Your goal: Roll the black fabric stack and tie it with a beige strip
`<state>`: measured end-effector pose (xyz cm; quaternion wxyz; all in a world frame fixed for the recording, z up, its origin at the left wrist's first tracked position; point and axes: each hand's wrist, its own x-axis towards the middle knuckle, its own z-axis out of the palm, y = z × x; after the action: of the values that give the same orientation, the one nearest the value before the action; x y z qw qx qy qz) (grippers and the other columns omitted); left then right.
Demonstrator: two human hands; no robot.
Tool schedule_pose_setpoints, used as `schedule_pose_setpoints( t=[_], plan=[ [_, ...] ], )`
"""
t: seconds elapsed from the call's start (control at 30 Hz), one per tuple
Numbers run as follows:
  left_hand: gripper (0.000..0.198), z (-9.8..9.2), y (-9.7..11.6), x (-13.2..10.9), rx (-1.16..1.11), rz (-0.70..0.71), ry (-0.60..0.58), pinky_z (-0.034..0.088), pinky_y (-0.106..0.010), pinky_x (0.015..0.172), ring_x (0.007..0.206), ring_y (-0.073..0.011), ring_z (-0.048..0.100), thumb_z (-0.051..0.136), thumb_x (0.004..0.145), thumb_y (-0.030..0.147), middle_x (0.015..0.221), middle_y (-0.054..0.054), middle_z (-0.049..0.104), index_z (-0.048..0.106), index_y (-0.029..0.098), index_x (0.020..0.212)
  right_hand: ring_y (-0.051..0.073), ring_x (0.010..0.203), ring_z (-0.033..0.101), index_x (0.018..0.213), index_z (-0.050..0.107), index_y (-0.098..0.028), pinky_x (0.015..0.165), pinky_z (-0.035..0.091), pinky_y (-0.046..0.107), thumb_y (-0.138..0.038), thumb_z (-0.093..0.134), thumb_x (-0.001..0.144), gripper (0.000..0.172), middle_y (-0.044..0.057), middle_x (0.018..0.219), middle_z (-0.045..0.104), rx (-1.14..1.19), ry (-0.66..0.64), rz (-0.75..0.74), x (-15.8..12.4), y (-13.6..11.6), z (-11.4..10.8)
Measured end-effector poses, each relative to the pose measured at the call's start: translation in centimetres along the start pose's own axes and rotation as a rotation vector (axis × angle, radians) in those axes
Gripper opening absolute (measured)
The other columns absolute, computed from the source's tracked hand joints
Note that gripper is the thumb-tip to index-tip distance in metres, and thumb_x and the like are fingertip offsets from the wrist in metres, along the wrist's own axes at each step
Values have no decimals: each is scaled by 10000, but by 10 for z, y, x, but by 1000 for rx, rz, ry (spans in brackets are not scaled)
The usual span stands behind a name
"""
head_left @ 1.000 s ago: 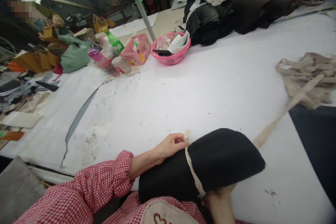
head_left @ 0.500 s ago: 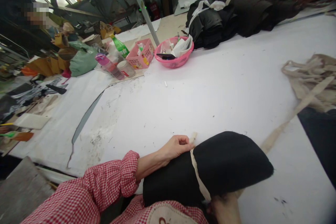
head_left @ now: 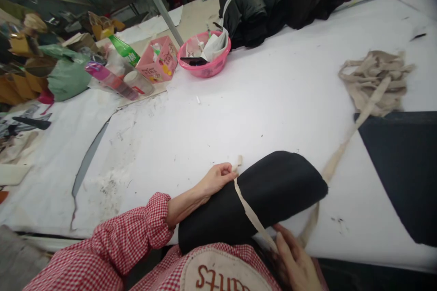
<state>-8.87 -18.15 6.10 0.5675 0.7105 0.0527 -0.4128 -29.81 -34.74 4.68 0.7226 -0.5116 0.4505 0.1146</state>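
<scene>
A black fabric bundle [head_left: 273, 191], folded or rolled, lies slantwise at the table's front edge against my apron. Around it runs a narrow beige cloth strip [head_left: 248, 209]. At the bundle's far edge my left hand [head_left: 218, 178] is closed, pinching the strip near its short free end, which sticks up past the fingers. My right hand [head_left: 296, 259] is at the near edge, its fingers bent round the strip; part of its grip is hidden. From there the strip continues right to a tangled pile of beige strip [head_left: 377, 82].
Dark flat fabric [head_left: 403, 168] lies to the right. Farther back are a pink basin [head_left: 205, 70] with papers and a phone, a pink box [head_left: 159, 61], a green bottle [head_left: 124, 50], a green bag [head_left: 68, 75], and tied dark bundles [head_left: 254, 13]. A metal post [head_left: 159, 2] rises behind.
The view has shifted right and down, so the whole strip pile shows. My right hand shows more clearly, drawn a little away from the bundle's near edge. My left hand keeps its pinch.
</scene>
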Motion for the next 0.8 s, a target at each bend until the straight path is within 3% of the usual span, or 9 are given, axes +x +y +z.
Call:
schedule_pose_setpoints(
  t=[0.1, 0.17, 0.27, 0.43, 0.63, 0.8],
  plan=[
    [396, 1, 1, 0, 6, -8, 10, 255, -195, 488, 502, -62, 403, 712, 759, 480, 608, 41, 498, 476, 164, 724, 149, 611, 515, 811, 691, -187, 575, 431, 237, -561, 756, 694, 398, -14, 624, 520, 35, -223, 58, -2, 9, -7],
    [386, 2, 2, -1, 9, -16, 20, 245, -197, 483, 496, -61, 394, 702, 771, 475, 607, 40, 498, 472, 166, 734, 156, 679, 532, 728, 680, -183, 617, 429, 233, -539, 746, 719, 362, 3, 680, 555, 15, -266, 35, 0, 13, -10],
    [394, 3, 3, -1, 19, -11, 23, 224, -200, 476, 490, -57, 367, 697, 779, 477, 594, 44, 475, 454, 169, 730, 196, 759, 577, 851, 716, -197, 709, 447, 270, -552, 718, 737, 373, 20, 738, 620, -101, -201, -27, 5, 14, -8],
    [430, 1, -1, 1, 21, -8, -13, 193, -196, 468, 495, -50, 332, 691, 782, 505, 600, 59, 429, 420, 173, 743, 218, 669, 601, 1141, 622, -188, 671, 450, 309, -621, 671, 724, 603, -3, 653, 638, -217, 10, -66, 8, 12, 6],
    [482, -4, -2, 3, -22, -101, -138, 208, -194, 473, 519, -50, 345, 707, 752, 558, 656, 62, 437, 410, 180, 796, 260, 758, 663, 1006, 623, -173, 754, 492, 350, -534, 627, 753, 440, 41, 722, 699, -172, -49, -101, 19, 8, 19],
    [458, -3, 3, 2, -74, -163, -220, 261, -207, 518, 567, -62, 383, 726, 744, 534, 696, 51, 454, 460, 170, 828, 285, 823, 684, 1078, 641, -172, 815, 519, 409, -445, 670, 738, 437, 63, 851, 731, -26, -69, -139, 31, 17, 23]
  ],
)
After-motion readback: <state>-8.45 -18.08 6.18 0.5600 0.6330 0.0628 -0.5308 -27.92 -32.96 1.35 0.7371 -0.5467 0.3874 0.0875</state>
